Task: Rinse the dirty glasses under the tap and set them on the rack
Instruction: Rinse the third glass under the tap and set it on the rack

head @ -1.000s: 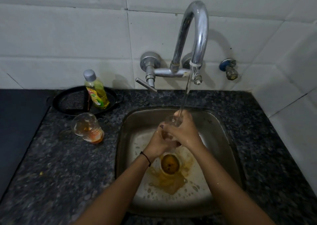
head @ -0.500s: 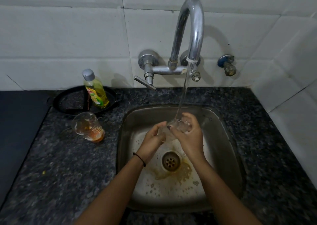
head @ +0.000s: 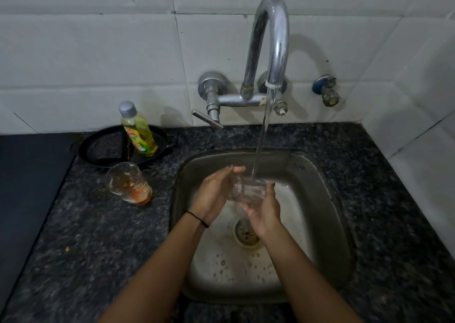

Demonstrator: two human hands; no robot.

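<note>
Now I'm watching both hands working over the sink, and they are holding a clear glass between them under the stream of water that is pouring from the tap. The left hand is cupping the glass from the left with its fingers curling up around the far side. The right hand is cradling it from below and from the right, fingers wrapping the wall of the glass. So both are gripping the same glass, and it is sitting mouth up with the water running straight into it.

Half a second ago the right hand was lying over the top of the glass with its back to me; now it is turned palm up underneath. The left hand has opened out more along the side. The brown puddle around the drain has thinned since then, and I'm seeing mostly pale steel and drops there.

Over on the table, a second glass is lying on its side left of the sink, with an orange-brown residue inside. Behind it a yellow-green soap bottle is standing in a black pan against the tiled wall.
</note>
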